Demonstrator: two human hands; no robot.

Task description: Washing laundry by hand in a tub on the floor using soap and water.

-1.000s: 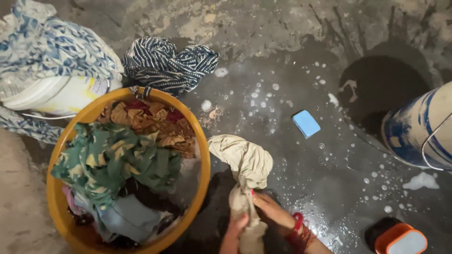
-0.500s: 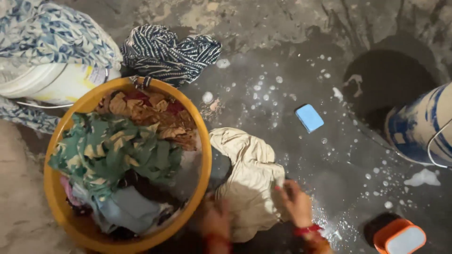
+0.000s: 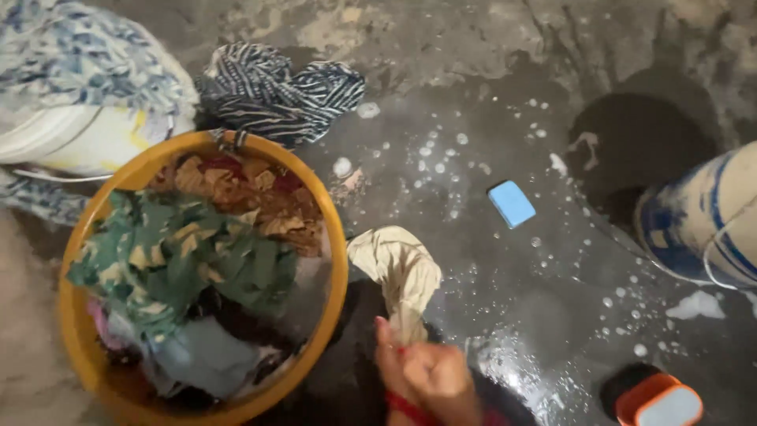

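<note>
Wet, soap-flecked stone floor [image 3: 489, 118]. Orange tub [image 3: 335, 260] heaped with clothes at left. Beige cloth [image 3: 398, 268] bunched on floor just beside tub rim. Both hands [image 3: 422, 371] overlap, clamped round cloth's lower end. Blue soap bar [image 3: 512, 203] lies apart, further right.

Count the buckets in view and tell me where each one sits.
2: a white bucket draped with blue patterned cloth at the upper left, and a blue-and-cream bucket cut off by the right edge. Others may lie out of frame.
</note>
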